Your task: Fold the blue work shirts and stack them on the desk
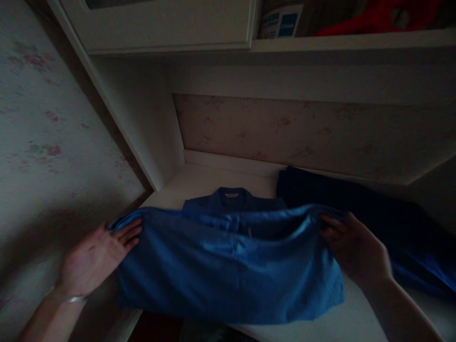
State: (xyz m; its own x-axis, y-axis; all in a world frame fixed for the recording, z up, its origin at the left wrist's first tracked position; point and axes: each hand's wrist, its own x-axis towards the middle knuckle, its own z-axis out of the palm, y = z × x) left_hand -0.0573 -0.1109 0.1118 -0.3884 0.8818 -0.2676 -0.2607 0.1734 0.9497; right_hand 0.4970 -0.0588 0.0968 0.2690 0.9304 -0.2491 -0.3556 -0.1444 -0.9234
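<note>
A blue shirt (228, 270) spreads across the middle of the view, its near part raised off the white surface and hanging down in front. Its collar (233, 194) with a small pale label lies at the back, beyond the lifted edge. My left hand (99, 256) grips the left end of that edge, fingers over the cloth and thumb hidden. At the right end, my right hand (354, 244) pinches the same edge, its fingertips partly behind the fabric. Between both hands the edge is stretched wide and sags slightly toward the right.
Dark blue folded cloth (342, 199) lies along the right of the white surface (203, 178). Overhead hang a white cabinet (171, 28) and a shelf (342, 43) bearing a labelled package (281, 21) and a red object (384, 19). Floral wallpaper (46, 118) covers the left wall.
</note>
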